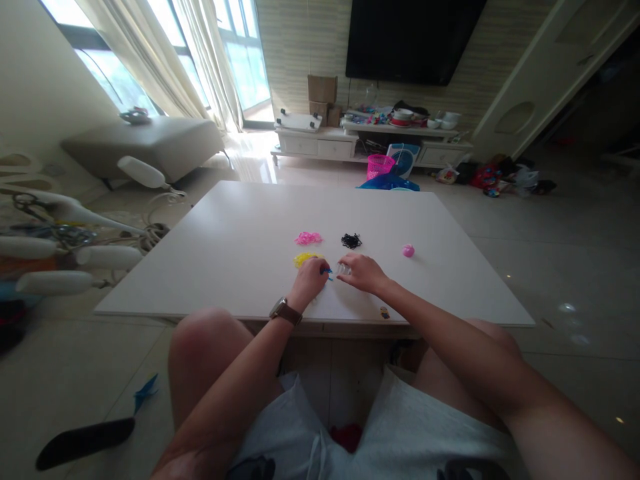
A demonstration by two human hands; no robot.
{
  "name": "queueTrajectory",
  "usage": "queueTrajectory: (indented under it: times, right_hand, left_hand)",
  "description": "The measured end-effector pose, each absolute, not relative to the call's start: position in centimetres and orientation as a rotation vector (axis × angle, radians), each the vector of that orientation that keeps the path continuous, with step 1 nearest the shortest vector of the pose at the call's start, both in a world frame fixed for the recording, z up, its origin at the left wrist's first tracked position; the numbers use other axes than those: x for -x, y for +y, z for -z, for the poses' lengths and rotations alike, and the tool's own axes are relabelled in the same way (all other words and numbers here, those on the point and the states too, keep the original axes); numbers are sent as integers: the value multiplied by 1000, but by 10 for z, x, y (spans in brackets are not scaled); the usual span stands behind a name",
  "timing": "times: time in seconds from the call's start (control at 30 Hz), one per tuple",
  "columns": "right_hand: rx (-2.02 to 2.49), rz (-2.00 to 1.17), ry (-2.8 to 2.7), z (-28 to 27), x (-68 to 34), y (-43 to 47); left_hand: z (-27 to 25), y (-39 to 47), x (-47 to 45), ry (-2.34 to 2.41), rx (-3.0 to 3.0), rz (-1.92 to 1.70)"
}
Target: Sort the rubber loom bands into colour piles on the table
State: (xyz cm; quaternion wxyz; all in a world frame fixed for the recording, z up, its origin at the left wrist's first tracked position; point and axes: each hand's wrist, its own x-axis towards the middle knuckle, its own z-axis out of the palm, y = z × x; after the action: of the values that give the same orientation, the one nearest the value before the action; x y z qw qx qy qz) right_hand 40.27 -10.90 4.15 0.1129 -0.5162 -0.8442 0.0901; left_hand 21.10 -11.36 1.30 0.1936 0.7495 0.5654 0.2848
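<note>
At the near part of the white table (250, 227), my left hand (311, 277) is closed, its fingertips pinched around small blue pieces (327, 271). Facing it, my right hand (367, 273) grips a small clear container (343, 269) on its side toward the left hand. A pile of tiny yellow pieces (302, 259) lies just beyond my left hand and is partly covered by it. Farther back are a pile of pink pieces (309, 238) and a pile of black pieces (351, 241). The exact kind of these pieces is too small to make out.
A round pink object (408, 251) sits on the table to the right. Near the front edge lies a small cartoon-figure sticker or piece (385, 313). Beyond the table stand a pink basket (380, 165) and a low white cabinet (330, 143). White lamp arms (113, 257) flank the left side.
</note>
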Motion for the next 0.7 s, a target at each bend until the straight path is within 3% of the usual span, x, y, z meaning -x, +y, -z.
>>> queueTrajectory:
  times: [0.7]
  right_hand:
    - [1433, -288, -2510, -42, -401, -111]
  left_hand:
    - [-14, -116, -218, 1359, -1871, -1045]
